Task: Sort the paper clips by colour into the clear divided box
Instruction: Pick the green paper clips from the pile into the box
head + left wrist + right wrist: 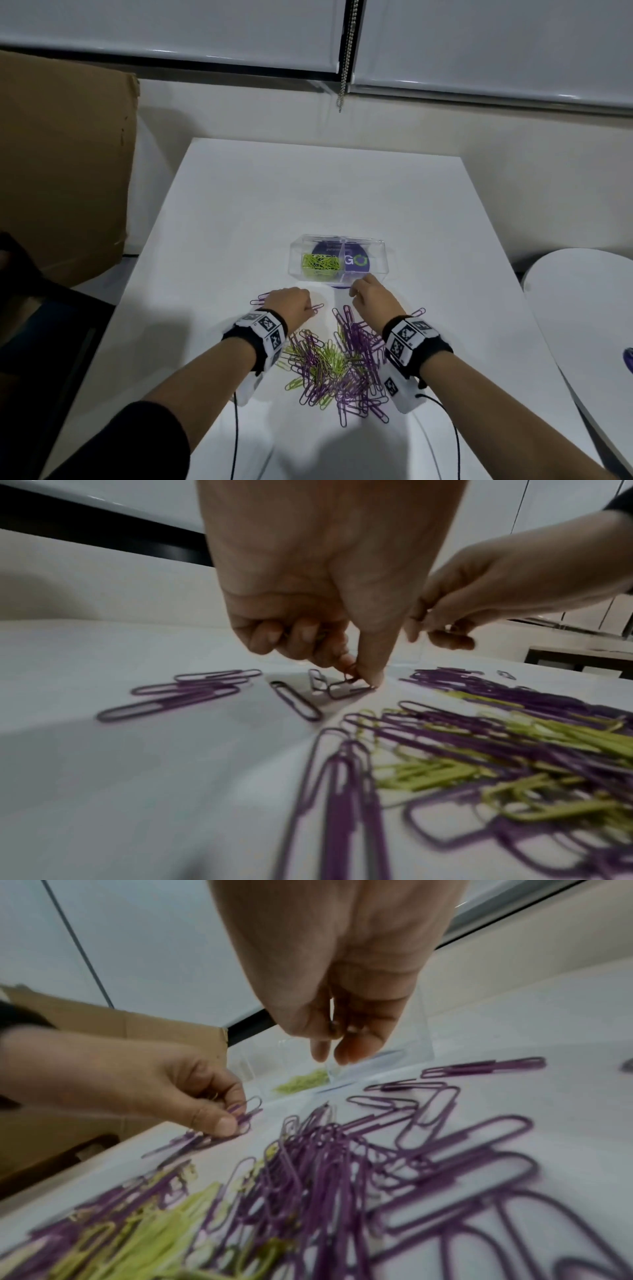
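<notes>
A clear divided box [380,255] stands mid-table; its left compartment holds green clips [320,265], its right one shows only a purple label. A mixed pile of purple and green paper clips [339,363] lies between my wrists. My left hand [359,674] is just left of the pile's far end, its thumb and forefinger pinching a purple clip [346,689] against the table. My right hand [335,1047] hovers by the box's front wall, fingers curled together on what look like a few purple clips [331,1026].
Loose purple clips [185,693] lie left of my left hand, and one [418,312] by the right wrist. A cardboard box [65,164] stands off the table's left edge, a round white table [582,308] to the right. Black cables [235,438] trail from both wrists.
</notes>
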The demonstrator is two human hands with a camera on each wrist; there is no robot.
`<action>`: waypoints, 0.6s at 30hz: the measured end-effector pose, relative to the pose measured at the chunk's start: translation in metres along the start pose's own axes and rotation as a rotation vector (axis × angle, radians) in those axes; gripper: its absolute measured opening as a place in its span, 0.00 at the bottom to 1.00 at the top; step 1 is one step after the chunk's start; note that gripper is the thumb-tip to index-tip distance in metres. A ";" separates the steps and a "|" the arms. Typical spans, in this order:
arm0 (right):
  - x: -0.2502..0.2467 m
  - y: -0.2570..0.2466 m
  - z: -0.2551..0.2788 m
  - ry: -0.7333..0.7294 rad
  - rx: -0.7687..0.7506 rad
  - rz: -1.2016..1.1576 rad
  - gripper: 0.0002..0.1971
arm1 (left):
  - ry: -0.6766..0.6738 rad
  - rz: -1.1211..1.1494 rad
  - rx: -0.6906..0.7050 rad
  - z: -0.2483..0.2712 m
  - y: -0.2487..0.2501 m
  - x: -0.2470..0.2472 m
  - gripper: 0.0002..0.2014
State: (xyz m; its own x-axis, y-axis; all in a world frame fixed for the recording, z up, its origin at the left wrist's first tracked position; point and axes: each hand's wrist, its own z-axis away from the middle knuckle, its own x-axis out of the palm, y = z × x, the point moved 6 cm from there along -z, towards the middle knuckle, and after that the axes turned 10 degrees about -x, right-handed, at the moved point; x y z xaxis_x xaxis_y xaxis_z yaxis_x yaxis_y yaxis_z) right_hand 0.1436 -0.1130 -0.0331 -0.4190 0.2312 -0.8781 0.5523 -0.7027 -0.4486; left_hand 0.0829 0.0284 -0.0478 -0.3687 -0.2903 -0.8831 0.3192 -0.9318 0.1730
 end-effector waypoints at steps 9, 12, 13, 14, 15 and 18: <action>0.015 -0.014 0.040 -0.240 0.004 0.126 0.10 | -0.020 -0.234 0.319 0.010 0.053 0.013 0.20; 0.020 -0.007 0.047 -0.264 0.061 0.130 0.09 | -0.002 -0.176 0.257 0.005 0.055 0.012 0.14; 0.020 -0.004 0.048 -0.258 0.074 0.115 0.07 | -0.001 -0.159 0.244 0.003 0.054 0.012 0.13; 0.019 0.001 0.048 -0.246 0.090 0.101 0.05 | 0.004 -0.149 0.233 0.001 0.052 0.011 0.13; 0.017 0.005 0.049 -0.234 0.112 0.091 0.04 | 0.014 -0.147 0.220 -0.001 0.048 0.009 0.13; 0.009 0.021 0.050 -0.202 0.186 0.076 0.03 | 0.038 -0.145 0.169 -0.005 0.031 0.004 0.12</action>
State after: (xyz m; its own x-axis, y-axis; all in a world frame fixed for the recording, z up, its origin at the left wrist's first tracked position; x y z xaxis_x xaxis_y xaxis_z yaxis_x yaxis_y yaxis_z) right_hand 0.1157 -0.1592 -0.0417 -0.5268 0.0474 -0.8486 0.4540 -0.8284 -0.3281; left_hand 0.0952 -0.0004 -0.0480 -0.3654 -0.1452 -0.9195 0.1135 -0.9873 0.1108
